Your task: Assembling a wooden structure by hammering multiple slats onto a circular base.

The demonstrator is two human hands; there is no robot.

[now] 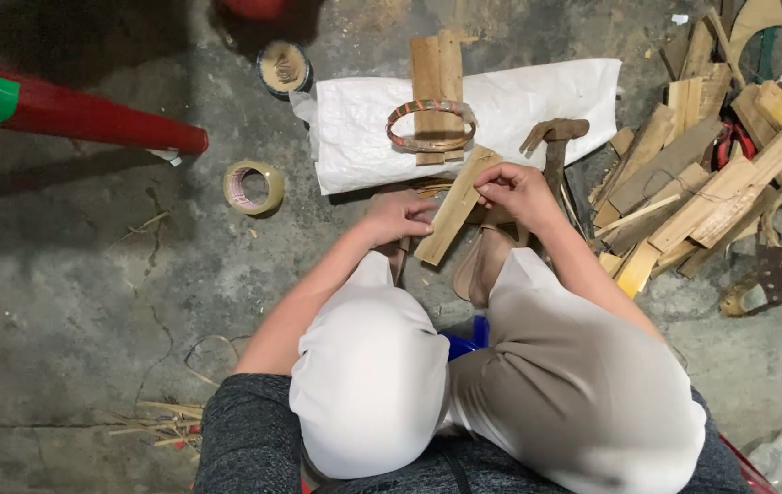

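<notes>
- A person sits low, seen from above, knees in pale trousers filling the lower middle of the view, with a concrete floor all around.
- Just past the knees, both hands meet on a flat wooden stick that slants from lower left to upper right.
- The left hand is curled closed around the lower part of the stick, steadying it.
- The right hand pinches the upper end, fingertips pressed together on the edge.
- The stick looks light, stiff and dry, probably rough with splinters; it seems best gripped along its flat faces near the middle, not by the thin edges.
- Under the hands lie sandals and thin strips, partly hidden.
- To the left on the floor sits a roll of tape.
- Beyond the hands, a white sack is spread flat, with two short boards on it and a woven ring with red and green wrapping laid over them.
- A hammer-like tool rests at the sack's right edge.
- To the right lies a loose pile of wood offcuts.
- At far left, a red pole with a green band crosses the corner; a small round spool sits near the top.
</notes>
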